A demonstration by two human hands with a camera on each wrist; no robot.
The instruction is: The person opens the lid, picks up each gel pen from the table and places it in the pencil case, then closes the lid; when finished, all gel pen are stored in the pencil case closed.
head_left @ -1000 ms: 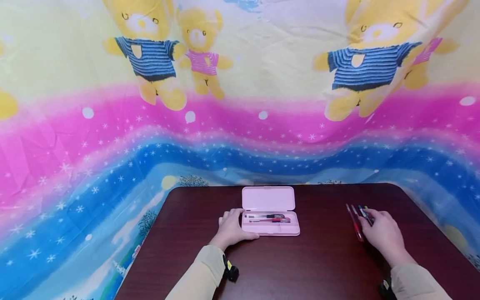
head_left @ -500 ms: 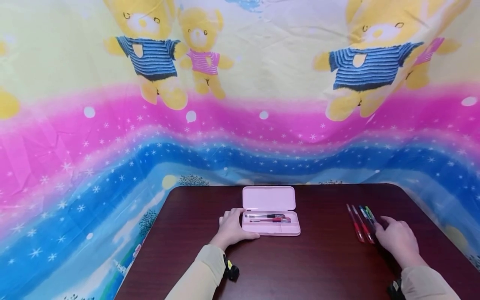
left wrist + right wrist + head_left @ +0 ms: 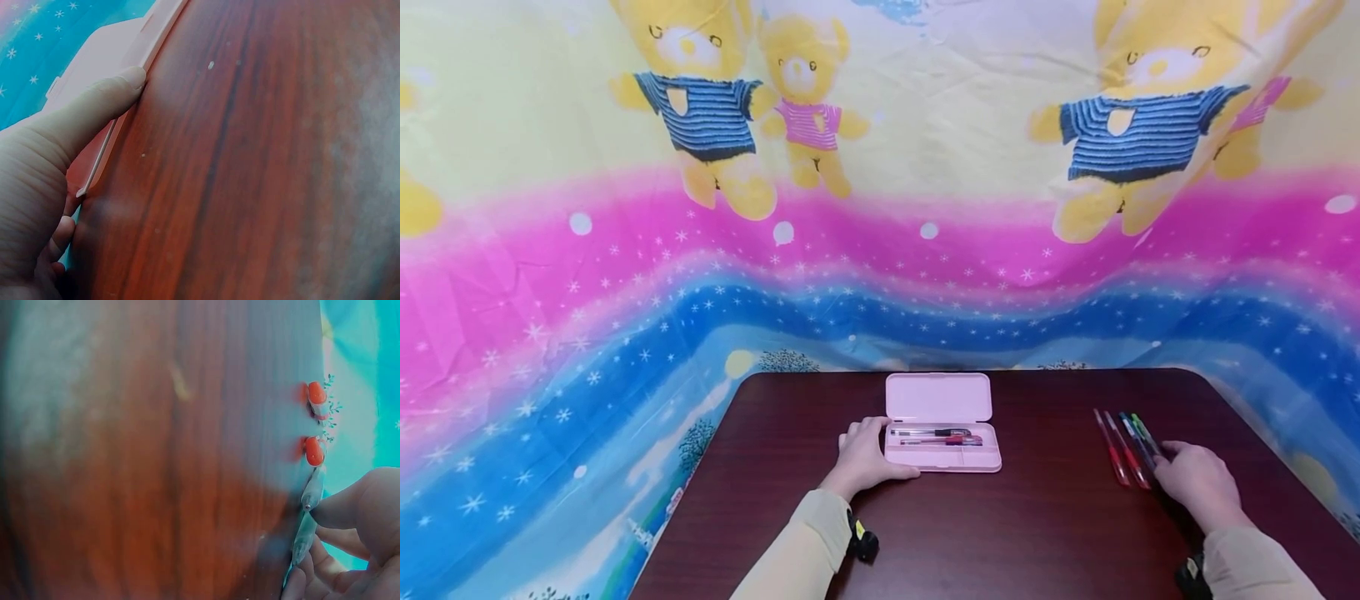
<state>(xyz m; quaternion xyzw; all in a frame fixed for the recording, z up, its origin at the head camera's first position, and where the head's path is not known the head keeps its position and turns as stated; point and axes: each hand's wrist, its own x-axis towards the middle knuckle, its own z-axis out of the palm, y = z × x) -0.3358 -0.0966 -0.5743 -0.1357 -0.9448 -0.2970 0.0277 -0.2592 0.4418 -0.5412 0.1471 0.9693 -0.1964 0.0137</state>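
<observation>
No text, label, brand, number or sign can be read anywhere here.

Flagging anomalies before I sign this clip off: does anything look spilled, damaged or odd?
Nothing major. The open case holds two pens; the loose pens lie side by side at the right hand. Only a pale speck on the table, in the left wrist view, stands out, too small to identify.

Pencil case (image 3: 937,398): there was one
Pens inside (image 3: 928,432): two lay
Loose pens (image 3: 1116,458): four lay
Hands (image 3: 859,458) (image 3: 1198,480): two showed
Table (image 3: 1015,533): was one
</observation>
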